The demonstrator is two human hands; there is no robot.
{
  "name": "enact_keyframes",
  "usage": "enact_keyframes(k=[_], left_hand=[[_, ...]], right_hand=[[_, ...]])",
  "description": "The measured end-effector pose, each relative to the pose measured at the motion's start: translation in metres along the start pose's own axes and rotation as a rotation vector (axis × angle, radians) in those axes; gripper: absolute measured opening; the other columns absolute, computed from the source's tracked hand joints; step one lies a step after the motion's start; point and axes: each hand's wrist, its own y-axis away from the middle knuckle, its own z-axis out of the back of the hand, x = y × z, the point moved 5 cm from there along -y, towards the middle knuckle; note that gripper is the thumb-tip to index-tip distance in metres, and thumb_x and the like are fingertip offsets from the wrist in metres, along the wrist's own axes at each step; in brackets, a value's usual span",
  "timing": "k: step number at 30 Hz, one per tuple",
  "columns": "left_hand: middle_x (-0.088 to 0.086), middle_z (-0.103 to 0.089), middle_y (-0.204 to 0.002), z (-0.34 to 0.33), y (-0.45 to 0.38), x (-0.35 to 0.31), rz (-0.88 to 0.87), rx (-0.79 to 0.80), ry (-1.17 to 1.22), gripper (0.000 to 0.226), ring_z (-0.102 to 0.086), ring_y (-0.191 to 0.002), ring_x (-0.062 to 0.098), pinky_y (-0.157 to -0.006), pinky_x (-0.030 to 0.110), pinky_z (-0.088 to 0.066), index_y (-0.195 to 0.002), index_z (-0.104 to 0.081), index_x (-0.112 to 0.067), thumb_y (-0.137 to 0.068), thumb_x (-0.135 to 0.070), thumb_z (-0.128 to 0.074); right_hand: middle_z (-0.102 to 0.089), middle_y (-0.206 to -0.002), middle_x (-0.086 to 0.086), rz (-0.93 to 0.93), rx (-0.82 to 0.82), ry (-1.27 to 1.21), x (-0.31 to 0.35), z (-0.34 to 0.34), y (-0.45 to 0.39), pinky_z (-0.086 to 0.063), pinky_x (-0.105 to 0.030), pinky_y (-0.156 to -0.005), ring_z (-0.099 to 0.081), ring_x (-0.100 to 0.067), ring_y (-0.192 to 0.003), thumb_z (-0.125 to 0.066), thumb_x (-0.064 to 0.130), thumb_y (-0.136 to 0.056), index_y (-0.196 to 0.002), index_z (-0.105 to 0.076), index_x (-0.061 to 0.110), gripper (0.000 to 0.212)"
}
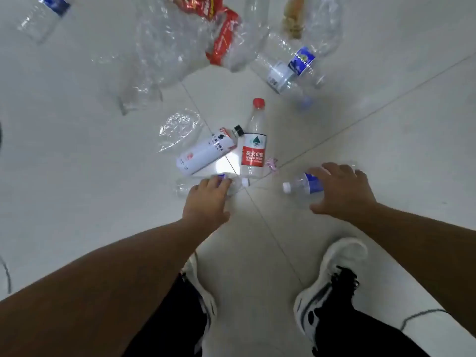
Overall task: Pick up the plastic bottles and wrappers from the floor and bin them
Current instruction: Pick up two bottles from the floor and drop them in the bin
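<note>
Plastic litter lies on a pale tiled floor. My left hand (206, 199) reaches down, its fingers curled over a clear bottle with a blue label (239, 183) that lies flat. My right hand (342, 191) arches over a second blue-labelled bottle with a white cap (300, 187), fingers spread on the far side and thumb on the near side. Just beyond lie a red-capped bottle with a red label (253, 150), a white bottle with a black cap (203, 153), a clear wrapper (180, 130) and a tiny pink wrapper (273, 163).
Farther off lie crumpled clear plastic (164, 47), a red wrapper (224, 39), a crushed bottle with a blue label (296, 65), another bottle at the top left (43, 14) and a loose blue cap (306, 101). My white shoes (332, 279) stand at the bottom. No bin is in view.
</note>
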Motion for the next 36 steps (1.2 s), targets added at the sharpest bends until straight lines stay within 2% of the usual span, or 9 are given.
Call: enact_keyframes(k=[4, 8, 11, 14, 20, 23, 26, 30, 36], left_hand=[[0.004, -0.054, -0.153, -0.051, -0.011, 0.01, 0.024, -0.108, -0.13, 0.077, -0.057, -0.128, 0.033, -0.102, 0.045, -0.047, -0.162, -0.037, -0.024, -0.092, -0.02, -0.068], [0.004, -0.061, -0.14, -0.051, 0.003, 0.024, 0.022, -0.169, -0.09, 0.078, -0.059, -0.117, 0.031, -0.092, 0.044, -0.05, -0.159, -0.042, -0.023, -0.087, -0.022, -0.073], [0.006, -0.062, -0.143, -0.023, 0.03, 0.025, 0.047, -0.11, -0.007, 0.091, -0.059, -0.119, 0.031, -0.093, 0.045, -0.051, -0.163, -0.04, -0.02, -0.083, -0.032, -0.083], [0.006, -0.064, -0.143, 0.028, 0.069, 0.028, 0.107, -0.119, 0.091, 0.092, -0.059, -0.121, 0.031, -0.093, 0.044, -0.052, -0.162, -0.043, -0.017, -0.083, -0.038, -0.085], [0.0, -0.063, -0.13, 0.153, 0.135, 0.053, 0.214, -0.169, 0.159, 0.076, -0.058, -0.113, 0.029, -0.085, 0.041, -0.051, -0.149, -0.052, -0.024, -0.08, -0.039, -0.077], [0.003, -0.056, -0.141, 0.208, 0.16, 0.073, 0.214, -0.21, 0.228, 0.079, -0.058, -0.119, 0.029, -0.087, 0.041, -0.054, -0.152, -0.05, -0.026, -0.079, -0.041, -0.078], [0.002, -0.044, -0.156, 0.252, 0.181, 0.09, 0.23, -0.227, 0.303, 0.082, -0.053, -0.131, 0.027, -0.089, 0.041, -0.058, -0.155, -0.046, -0.031, -0.079, -0.044, -0.077], [-0.003, -0.03, -0.165, 0.29, 0.191, 0.106, 0.276, -0.249, 0.405, 0.083, -0.045, -0.142, 0.023, -0.085, 0.042, -0.061, -0.153, -0.044, -0.039, -0.077, -0.045, -0.078], [-0.008, -0.018, -0.173, 0.301, 0.168, 0.115, 0.343, -0.309, 0.433, 0.084, -0.044, -0.142, 0.022, -0.075, 0.039, -0.063, -0.149, -0.046, -0.042, -0.075, -0.055, -0.083]], right_hand=[[-0.065, -0.132, -0.009, 0.027, -0.044, 0.159, -0.012, -0.061, -0.031, -0.038, -0.062, -0.114, -0.06, -0.038, -0.122, -0.089, 0.042, -0.068, -0.141, -0.058, 0.027, 0.08], [-0.058, -0.11, -0.012, 0.03, -0.087, 0.065, -0.003, -0.076, -0.022, -0.057, -0.049, -0.082, -0.063, -0.034, -0.088, -0.089, 0.042, -0.069, -0.133, -0.056, 0.018, 0.075], [-0.047, -0.1, -0.005, -0.024, -0.117, -0.135, 0.013, -0.05, 0.006, -0.05, -0.036, -0.067, -0.053, -0.027, -0.075, -0.089, 0.045, -0.068, -0.128, -0.052, 0.019, 0.075], [-0.044, -0.102, 0.001, -0.05, -0.093, -0.249, 0.037, -0.009, 0.04, -0.047, -0.034, -0.069, -0.052, -0.023, -0.078, -0.09, 0.048, -0.071, -0.129, -0.047, 0.023, 0.076], [-0.049, -0.113, 0.001, -0.064, -0.044, -0.338, 0.093, 0.111, 0.099, -0.063, -0.042, -0.077, -0.063, -0.022, -0.088, -0.087, 0.053, -0.072, -0.127, -0.039, 0.031, 0.076], [-0.047, -0.113, 0.001, -0.065, -0.035, -0.39, 0.121, 0.174, 0.117, -0.061, -0.039, -0.073, -0.062, -0.022, -0.087, -0.086, 0.051, -0.073, -0.128, -0.041, 0.029, 0.074], [-0.047, -0.11, -0.001, -0.054, -0.051, -0.405, 0.144, 0.231, 0.128, -0.062, -0.047, -0.073, -0.064, -0.028, -0.083, -0.084, 0.048, -0.072, -0.123, -0.044, 0.027, 0.069], [-0.046, -0.11, -0.001, -0.058, -0.062, -0.436, 0.157, 0.281, 0.123, -0.06, -0.042, -0.071, -0.062, -0.025, -0.081, -0.085, 0.048, -0.071, -0.125, -0.043, 0.026, 0.071], [-0.047, -0.116, 0.001, -0.036, -0.03, -0.495, 0.159, 0.305, 0.075, -0.059, -0.043, -0.081, -0.063, -0.023, -0.095, -0.085, 0.059, -0.071, -0.13, -0.04, 0.03, 0.08]])
